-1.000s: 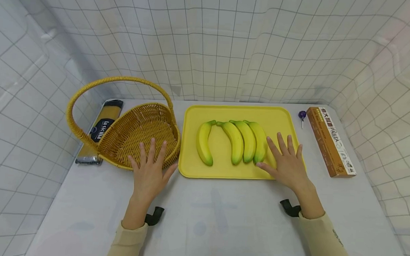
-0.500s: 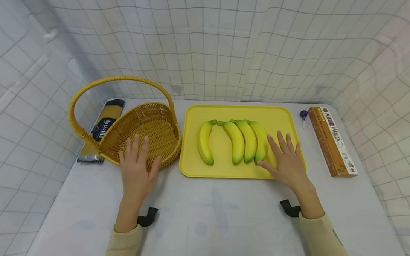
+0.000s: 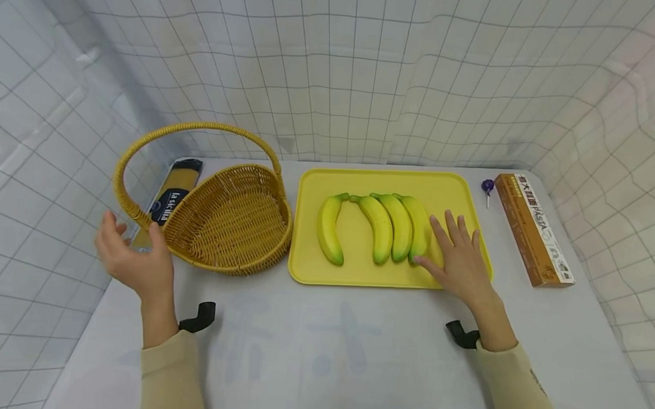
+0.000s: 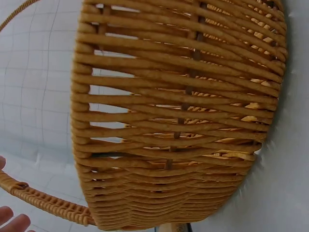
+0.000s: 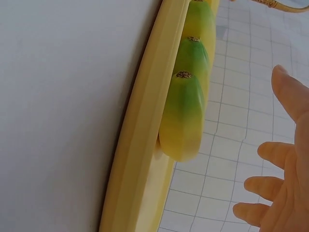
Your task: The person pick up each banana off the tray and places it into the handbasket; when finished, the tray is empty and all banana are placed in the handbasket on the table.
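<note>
Left hand (image 3: 136,264) has swung off the basket (image 3: 235,222) to its nine o'clock, fingers loose and empty, while I keep my right hand (image 3: 458,257) flat on the tray (image 3: 357,272), thumb by the bananas (image 3: 397,228).

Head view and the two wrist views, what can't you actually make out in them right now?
- Pasta packet, head view: its near end is hidden behind the basket and left hand.
- Tray, head view: the right hand covers its near right corner.
- Small purple thing, head view: too small to identify.
- Left wrist view: the basket fills the frame; only fingertips show.
- Right wrist view: only three bananas' ends show.
</note>
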Demonstrator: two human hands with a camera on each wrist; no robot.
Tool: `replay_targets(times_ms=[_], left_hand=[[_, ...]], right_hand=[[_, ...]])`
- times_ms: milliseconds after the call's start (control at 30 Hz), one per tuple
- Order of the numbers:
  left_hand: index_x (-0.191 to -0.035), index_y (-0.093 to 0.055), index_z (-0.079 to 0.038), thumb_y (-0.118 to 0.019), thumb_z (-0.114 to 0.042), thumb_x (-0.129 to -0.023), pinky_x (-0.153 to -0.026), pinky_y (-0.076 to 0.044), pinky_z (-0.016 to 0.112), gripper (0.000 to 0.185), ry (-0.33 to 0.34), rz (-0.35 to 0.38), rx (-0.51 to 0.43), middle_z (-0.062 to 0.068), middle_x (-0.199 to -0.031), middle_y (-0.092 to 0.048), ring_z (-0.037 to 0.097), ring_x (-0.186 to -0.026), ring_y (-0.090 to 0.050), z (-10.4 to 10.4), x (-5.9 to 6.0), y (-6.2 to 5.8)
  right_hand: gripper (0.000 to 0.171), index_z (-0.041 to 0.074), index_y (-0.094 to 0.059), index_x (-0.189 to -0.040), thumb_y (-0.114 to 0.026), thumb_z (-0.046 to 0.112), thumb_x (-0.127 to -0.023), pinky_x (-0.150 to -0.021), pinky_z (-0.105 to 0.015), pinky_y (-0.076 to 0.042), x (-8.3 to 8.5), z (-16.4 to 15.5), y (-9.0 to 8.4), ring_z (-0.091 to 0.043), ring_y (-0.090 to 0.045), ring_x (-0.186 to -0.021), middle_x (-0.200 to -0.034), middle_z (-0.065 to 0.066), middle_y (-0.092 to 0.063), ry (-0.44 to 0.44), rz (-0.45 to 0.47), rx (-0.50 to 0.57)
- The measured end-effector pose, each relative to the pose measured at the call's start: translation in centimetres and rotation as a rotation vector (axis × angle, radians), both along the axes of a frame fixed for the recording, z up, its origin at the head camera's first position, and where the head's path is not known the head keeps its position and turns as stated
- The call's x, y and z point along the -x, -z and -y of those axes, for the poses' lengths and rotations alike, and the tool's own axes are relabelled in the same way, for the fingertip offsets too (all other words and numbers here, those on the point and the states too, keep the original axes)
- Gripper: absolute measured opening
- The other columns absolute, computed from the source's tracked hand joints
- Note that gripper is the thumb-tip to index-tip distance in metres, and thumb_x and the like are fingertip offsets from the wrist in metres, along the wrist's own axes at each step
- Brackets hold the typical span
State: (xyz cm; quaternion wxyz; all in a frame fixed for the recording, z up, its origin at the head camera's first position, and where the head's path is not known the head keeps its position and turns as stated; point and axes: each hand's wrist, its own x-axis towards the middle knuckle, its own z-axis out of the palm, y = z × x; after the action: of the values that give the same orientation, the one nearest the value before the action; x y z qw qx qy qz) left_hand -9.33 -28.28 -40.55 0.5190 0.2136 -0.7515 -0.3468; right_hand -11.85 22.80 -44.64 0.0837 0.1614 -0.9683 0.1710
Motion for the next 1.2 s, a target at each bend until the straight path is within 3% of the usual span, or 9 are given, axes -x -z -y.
replay_targets(times_ms=[200,367,700,1067,1200], left_hand=[[-0.136,-0.056,-0.014,-0.063,-0.019,-0.091,-0.088,-0.046,0.019,0.046,0.045,0.070,-0.181,0.004,-0.128,-0.060,0.012,-0.107,-0.058,0.8,0.9,0.6],[-0.125,-0.067,-0.019,-0.058,-0.014,-0.094,-0.080,-0.049,0.015,0.033,0.055,0.067,-0.267,-0.004,-0.114,-0.067,0.001,-0.095,-0.060,1.1,1.4,1.0],[-0.114,-0.073,-0.011,-0.058,-0.012,-0.093,-0.072,-0.047,0.011,0.025,0.001,0.103,-0.248,-0.027,-0.090,-0.053,-0.009,-0.083,-0.055,1.6,1.8,1.5],[-0.116,-0.070,-0.006,-0.056,-0.013,-0.094,-0.076,-0.047,0.012,0.027,-0.014,0.123,-0.219,-0.008,-0.100,-0.063,-0.006,-0.088,-0.056,1.3,1.6,1.4],[-0.117,-0.069,-0.006,-0.055,-0.014,-0.096,-0.077,-0.047,0.011,0.027,-0.014,0.130,-0.208,0.001,-0.105,-0.067,-0.004,-0.090,-0.058,1.4,1.6,1.4]], right_hand=[[0.083,0.006,-0.029,-0.153,-0.067,0.040,-0.089,-0.108,-0.073,-0.019,0.6,-0.1,0.3,-0.053,-0.020,-0.142,-0.156,-0.030,-0.023,0.009,-0.026,0.074],[0.080,0.002,-0.030,-0.152,-0.067,0.036,-0.090,-0.109,-0.071,-0.021,1.1,-0.1,0.4,-0.053,-0.023,-0.141,-0.155,-0.032,-0.025,0.021,-0.049,0.133],[0.078,0.006,-0.023,-0.155,-0.064,0.032,-0.094,-0.109,-0.066,-0.026,2.3,0.2,0.9,-0.048,-0.025,-0.142,-0.158,-0.026,-0.022,0.094,0.008,0.319],[0.082,0.008,-0.013,-0.157,-0.059,0.037,-0.096,-0.113,-0.066,-0.019,3.7,1.4,2.3,-0.046,-0.019,-0.145,-0.159,-0.025,-0.019,0.134,0.115,0.458],[0.084,0.005,-0.009,-0.157,-0.058,0.036,-0.097,-0.112,-0.063,-0.025,3.8,1.3,2.6,-0.045,-0.025,-0.142,-0.158,-0.026,-0.019,0.154,0.143,0.488]])
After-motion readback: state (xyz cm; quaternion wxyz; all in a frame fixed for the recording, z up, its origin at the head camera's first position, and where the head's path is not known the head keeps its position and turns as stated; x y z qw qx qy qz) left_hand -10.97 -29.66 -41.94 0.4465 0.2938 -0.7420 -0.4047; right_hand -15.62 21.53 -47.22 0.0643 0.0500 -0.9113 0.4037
